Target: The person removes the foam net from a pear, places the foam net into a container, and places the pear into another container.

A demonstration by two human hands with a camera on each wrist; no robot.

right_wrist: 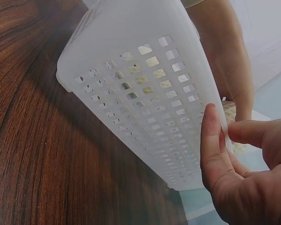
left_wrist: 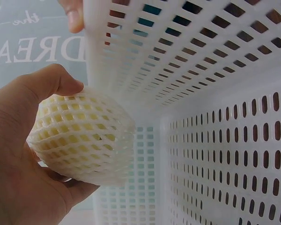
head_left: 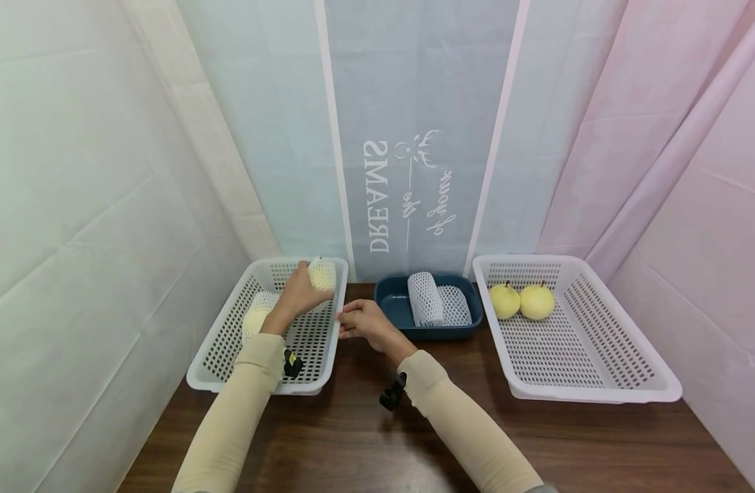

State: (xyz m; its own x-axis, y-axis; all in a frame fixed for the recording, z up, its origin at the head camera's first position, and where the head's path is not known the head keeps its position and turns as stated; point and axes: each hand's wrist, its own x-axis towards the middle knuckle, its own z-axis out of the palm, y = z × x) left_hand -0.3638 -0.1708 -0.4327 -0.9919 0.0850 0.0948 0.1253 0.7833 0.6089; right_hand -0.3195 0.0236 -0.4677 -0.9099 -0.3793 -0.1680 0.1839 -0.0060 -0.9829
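Note:
My left hand holds a pale yellow pear in a white foam net over the far right part of the left white basket. In the left wrist view the thumb lies on top of the netted pear, with fingers beneath it. My right hand is at that basket's right rim. In the right wrist view, the fingers and thumb of this hand pinch the rim of the basket. Further netted fruit lies at the basket's left side, partly behind the left wrist.
A dark blue tub in the middle holds white foam nets. On the right, another white basket contains two bare yellow pears. All stand on a dark wooden table, with cloth walls around.

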